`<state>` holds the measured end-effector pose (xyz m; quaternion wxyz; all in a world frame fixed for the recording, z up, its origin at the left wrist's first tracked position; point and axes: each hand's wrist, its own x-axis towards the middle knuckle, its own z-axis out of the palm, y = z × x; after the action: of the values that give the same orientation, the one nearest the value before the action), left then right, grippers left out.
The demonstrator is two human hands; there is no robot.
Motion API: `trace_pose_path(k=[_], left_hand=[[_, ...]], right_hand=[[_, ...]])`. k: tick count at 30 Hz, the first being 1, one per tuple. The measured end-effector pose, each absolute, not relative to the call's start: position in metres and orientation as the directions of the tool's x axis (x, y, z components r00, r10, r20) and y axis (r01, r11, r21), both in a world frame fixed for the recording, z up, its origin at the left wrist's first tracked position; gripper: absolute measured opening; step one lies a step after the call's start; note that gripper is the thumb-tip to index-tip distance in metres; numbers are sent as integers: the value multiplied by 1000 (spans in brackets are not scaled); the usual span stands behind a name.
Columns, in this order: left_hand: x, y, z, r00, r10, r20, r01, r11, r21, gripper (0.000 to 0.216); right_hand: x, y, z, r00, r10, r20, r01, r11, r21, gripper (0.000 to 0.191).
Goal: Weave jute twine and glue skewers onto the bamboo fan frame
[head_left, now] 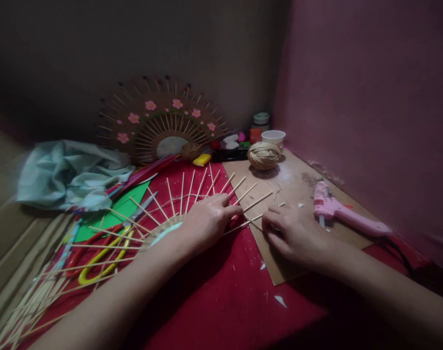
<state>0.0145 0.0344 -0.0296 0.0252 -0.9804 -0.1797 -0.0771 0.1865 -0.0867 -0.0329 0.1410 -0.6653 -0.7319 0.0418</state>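
A half-round fan frame of thin wooden sticks spreads over the red cloth, its woven hub partly hidden under my left forearm. My left hand lies over the right side of the frame, fingers closed on one of its sticks. Close to the stick tips on the right, my right hand is closed in a pinch. A thin strand of twine runs from the sticks into its fingers. Twine also crosses the upper sticks. The ball of twine sits farther back.
A finished fan with pink flowers leans on the wall. Scissors, green paper and loose sticks lie left, near a pale cloth. At right, a pink glue gun rests on brown board; a white cup stands behind.
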Motion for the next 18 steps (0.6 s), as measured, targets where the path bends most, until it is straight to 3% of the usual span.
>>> trace_pose_path(k=[9, 12, 15, 18], left_hand=[[13, 25, -23, 966, 250, 63, 258, -939, -226, 28], [13, 23, -25, 968, 241, 67, 250, -941, -227, 29], [11, 24, -23, 961, 256, 100, 267, -957, -114, 27], [6, 26, -11, 879, 372, 298, 331, -926, 182, 25]], right_hand=[[185, -89, -37, -130, 967, 218, 971, 169, -172, 10], [185, -88, -40, -139, 962, 236, 969, 182, -170, 9], [186, -88, -43, -153, 953, 261, 964, 202, -172, 8], [186, -89, -45, -157, 947, 281, 959, 215, -185, 8]])
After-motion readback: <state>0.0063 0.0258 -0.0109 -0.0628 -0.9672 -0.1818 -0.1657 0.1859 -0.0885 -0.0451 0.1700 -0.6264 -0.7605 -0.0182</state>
